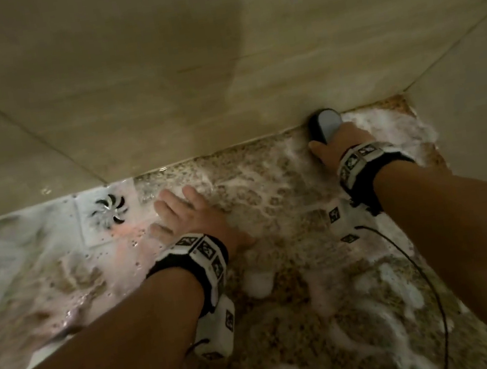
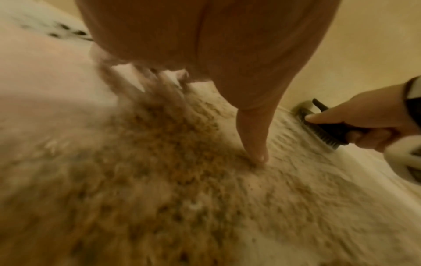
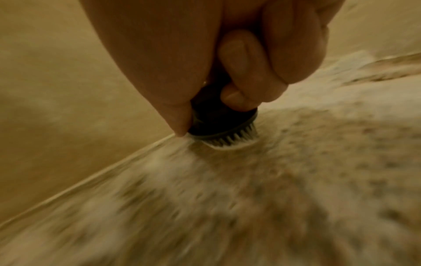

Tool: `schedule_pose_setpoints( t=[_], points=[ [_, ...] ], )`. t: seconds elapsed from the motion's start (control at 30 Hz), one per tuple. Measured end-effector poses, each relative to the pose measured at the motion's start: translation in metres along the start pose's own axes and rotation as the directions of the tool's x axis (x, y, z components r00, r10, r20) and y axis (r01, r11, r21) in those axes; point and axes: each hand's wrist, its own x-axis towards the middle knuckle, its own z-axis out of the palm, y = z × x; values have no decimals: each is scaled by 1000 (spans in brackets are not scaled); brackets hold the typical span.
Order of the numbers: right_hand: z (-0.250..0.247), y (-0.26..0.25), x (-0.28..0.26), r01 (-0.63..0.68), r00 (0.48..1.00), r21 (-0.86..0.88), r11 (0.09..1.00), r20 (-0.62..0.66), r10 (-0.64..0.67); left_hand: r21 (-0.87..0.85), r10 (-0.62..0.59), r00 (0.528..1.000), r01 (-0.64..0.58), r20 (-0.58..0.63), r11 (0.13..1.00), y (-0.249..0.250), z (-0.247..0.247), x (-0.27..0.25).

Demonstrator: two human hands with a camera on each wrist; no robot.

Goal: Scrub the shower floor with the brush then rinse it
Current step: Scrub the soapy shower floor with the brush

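The speckled brown shower floor (image 1: pixel 270 199) is wet and streaked with white foam. My right hand (image 1: pixel 338 144) grips a black scrub brush (image 1: pixel 323 125) with a grey top, bristles down on the floor right against the back wall. In the right wrist view my fingers (image 3: pixel 241 72) curl round the brush (image 3: pixel 218 126) and its bristles press into foam. The left wrist view shows the same brush (image 2: pixel 328 131) at the wall's base. My left hand (image 1: pixel 186 215) lies flat on the wet floor with fingers spread; its thumb (image 2: pixel 252 136) touches the floor.
A round metal drain (image 1: pixel 109 210) sits in a pale tile left of my left hand. Beige wall tiles (image 1: pixel 156 86) rise behind, and a side wall (image 1: pixel 475 83) closes the corner at the right. A black cable (image 1: pixel 413 259) trails from my right wrist.
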Motion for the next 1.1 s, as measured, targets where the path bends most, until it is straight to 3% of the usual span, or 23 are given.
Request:
schedule_pose_setpoints(
  t=[0.1,0.2,0.3,0.4,0.47,0.53,0.6,0.73,1.0,1.1],
  points=[
    [24,-41,-28,143,988,-47,989,57,-140,39,-33,999,33,13,999,6,7,3],
    [48,-91,-51,357,928,-103,928,153,-340,49,-102,995,101,8,994,15,10,11],
    [47,-104,-57,456,883,-121,881,188,-431,39,-123,992,122,20,992,15,8,14],
    [25,-51,-33,411,907,-73,909,130,-400,30,-88,996,87,27,996,12,8,13],
    [10,-4,-11,174,984,-72,982,47,-171,36,-70,997,69,24,997,12,9,12],
    [1,15,-4,-39,999,-56,998,31,41,48,-64,998,62,23,997,11,9,10],
    [6,0,-8,11,999,-50,999,35,-10,52,-57,998,55,23,997,11,9,9],
    [35,-62,-37,264,963,-113,958,94,-254,1,-17,999,17,-38,1000,6,15,8],
    [34,-79,-50,301,952,-160,940,113,-285,67,104,990,-98,-95,993,-36,26,-3],
    [43,-107,-66,413,909,-186,892,153,-389,76,124,983,-114,-134,991,-37,32,-5]
  ],
)
